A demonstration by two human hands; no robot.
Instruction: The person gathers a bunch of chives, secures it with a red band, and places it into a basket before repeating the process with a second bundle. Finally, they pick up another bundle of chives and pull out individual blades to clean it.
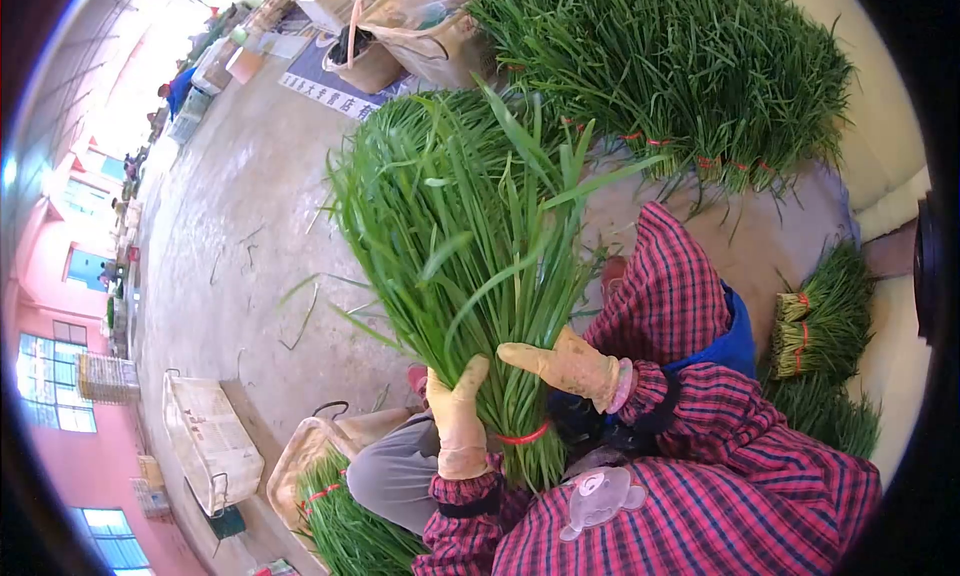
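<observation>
Our gloved left hand (458, 416) gripping an upright chive bundle (470, 266) above its red band (524, 437), right hand (565, 364) closed, seemingly, round the stalks, tied bundles (660, 66) heaped on the floor (230, 226) beyond

We see through a single fisheye camera worn on the head, looking forward and down, close over the bundle of chives (470, 266), the concrete floor (215, 246) stretching beyond.
</observation>
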